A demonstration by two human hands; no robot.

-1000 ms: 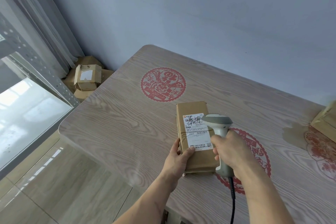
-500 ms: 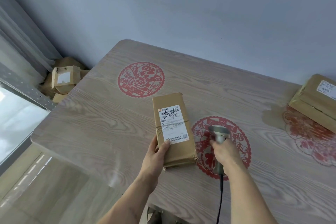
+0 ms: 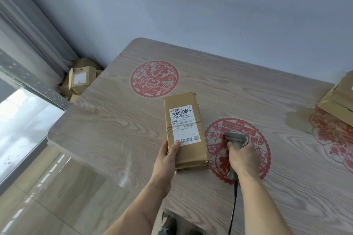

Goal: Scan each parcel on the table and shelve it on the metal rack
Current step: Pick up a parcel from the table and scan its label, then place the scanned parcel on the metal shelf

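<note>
Gripping oblong cardboard parcel, woodgrain table

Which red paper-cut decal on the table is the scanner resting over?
The middle decal, right of the held parcel; the scanner in the right hand covers it.

left hand bare | right hand bare | forearms unsleeved

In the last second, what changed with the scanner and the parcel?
The right hand carried the scanner off the parcel's label and down to the right, onto the red paper-cut on the table; it still grips the handle. The left hand still holds the parcel, which stayed flat on the table.
</note>
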